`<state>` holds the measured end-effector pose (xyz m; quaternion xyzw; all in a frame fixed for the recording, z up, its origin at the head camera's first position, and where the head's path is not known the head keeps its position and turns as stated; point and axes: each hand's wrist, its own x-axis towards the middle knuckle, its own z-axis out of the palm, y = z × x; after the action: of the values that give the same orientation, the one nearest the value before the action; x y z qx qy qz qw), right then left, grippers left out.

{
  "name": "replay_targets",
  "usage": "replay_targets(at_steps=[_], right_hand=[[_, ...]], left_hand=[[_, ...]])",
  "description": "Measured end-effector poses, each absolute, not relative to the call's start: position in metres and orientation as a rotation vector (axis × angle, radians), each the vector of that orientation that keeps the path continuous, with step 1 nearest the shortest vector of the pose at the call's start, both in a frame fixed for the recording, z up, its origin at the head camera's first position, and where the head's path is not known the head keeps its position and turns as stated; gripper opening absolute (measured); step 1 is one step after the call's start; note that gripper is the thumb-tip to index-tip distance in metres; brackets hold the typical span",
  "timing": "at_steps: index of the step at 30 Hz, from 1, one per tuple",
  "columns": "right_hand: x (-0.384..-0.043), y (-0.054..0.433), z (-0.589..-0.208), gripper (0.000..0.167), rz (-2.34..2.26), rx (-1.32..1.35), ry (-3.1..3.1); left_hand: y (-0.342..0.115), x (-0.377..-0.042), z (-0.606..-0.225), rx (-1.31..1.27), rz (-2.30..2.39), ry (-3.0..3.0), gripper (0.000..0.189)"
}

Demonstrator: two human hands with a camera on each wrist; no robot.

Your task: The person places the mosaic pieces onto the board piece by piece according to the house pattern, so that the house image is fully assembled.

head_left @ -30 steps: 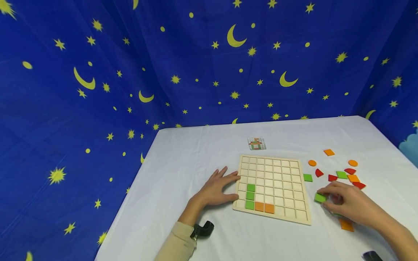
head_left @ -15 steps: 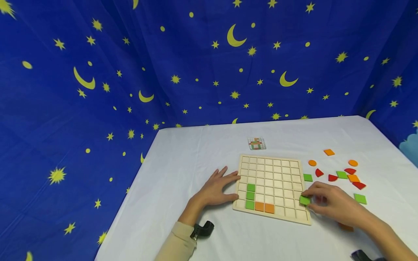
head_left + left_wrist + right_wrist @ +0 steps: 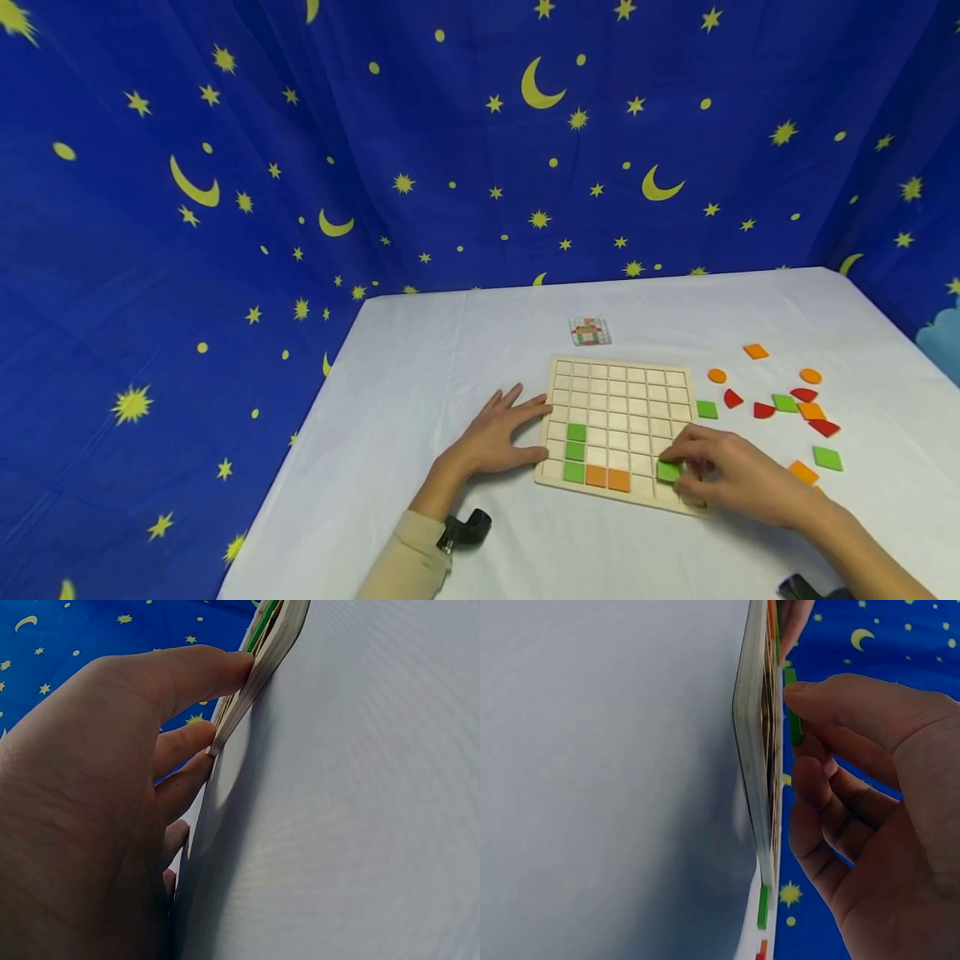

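My right hand pinches a green square tile between thumb and fingers, over the lower right of a wooden grid board. In the right wrist view the green tile shows edge-on, a small gap above the board. At the board's left edge rests my left hand, its thumb and fingertips touching the rim and its fingers spread. Green tiles form a short column in the board's lower left cells. Two orange tiles continue along the bottom from there.
Loose pieces lie right of the board: green squares, orange squares, orange circles and red quarter-rounds. A small patterned card lies behind the board. A blue star-print curtain hangs behind the white table.
My right hand has carried the green tile leftward from the loose pieces to over the board's lower right cells. The left hand has stayed still at the board's edge.
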<state>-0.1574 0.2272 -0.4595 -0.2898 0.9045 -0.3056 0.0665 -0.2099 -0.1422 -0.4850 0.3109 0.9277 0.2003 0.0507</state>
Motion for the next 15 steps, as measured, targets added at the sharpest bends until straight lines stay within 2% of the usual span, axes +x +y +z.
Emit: replay_targets(at_steps=[15], right_hand=[[-0.157,0.203,-0.461,0.023,-0.894,-1.035,2.679]], left_hand=[[-0.142,-0.209,-0.484,0.933,0.613,2.823,0.069]])
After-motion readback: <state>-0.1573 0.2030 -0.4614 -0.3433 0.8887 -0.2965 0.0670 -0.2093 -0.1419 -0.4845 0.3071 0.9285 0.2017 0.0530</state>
